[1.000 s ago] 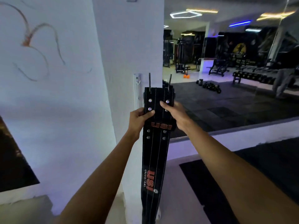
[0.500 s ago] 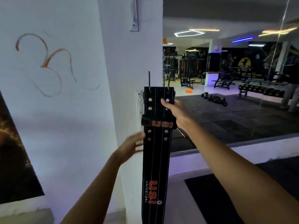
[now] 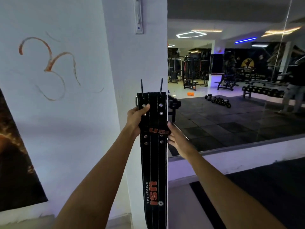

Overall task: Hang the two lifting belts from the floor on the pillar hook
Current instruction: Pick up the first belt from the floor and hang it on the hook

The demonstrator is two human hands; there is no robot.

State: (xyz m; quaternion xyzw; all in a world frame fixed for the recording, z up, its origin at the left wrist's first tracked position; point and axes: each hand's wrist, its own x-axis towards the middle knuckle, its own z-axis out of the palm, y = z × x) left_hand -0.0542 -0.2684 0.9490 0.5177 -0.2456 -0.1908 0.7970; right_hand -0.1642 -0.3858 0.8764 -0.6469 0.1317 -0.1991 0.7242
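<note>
A black leather lifting belt (image 3: 154,171) with orange "USI" lettering hangs straight down in front of the white pillar (image 3: 132,66). Two buckle prongs (image 3: 141,86) stick up from its top end. My left hand (image 3: 136,119) grips the belt's upper left edge, thumb across the front rivets. My right hand (image 3: 177,140) is lower, at the belt's right edge by the keeper loop, fingers apart and just touching it. A grey metal piece (image 3: 136,101) shows at the belt's top left corner; I cannot tell whether it is buckle or hook. No second belt is in view.
A white hook strip (image 3: 138,15) is fixed high on the pillar. A large wall mirror (image 3: 239,90) to the right reflects the gym, with dumbbells (image 3: 219,100) on black mats. Left wall carries an orange symbol (image 3: 49,66) and a dark poster (image 3: 14,154).
My left hand came back up and took the belt's upper left edge. My right hand let go of the top and slid down to the keeper loop. The view tilted slightly.
</note>
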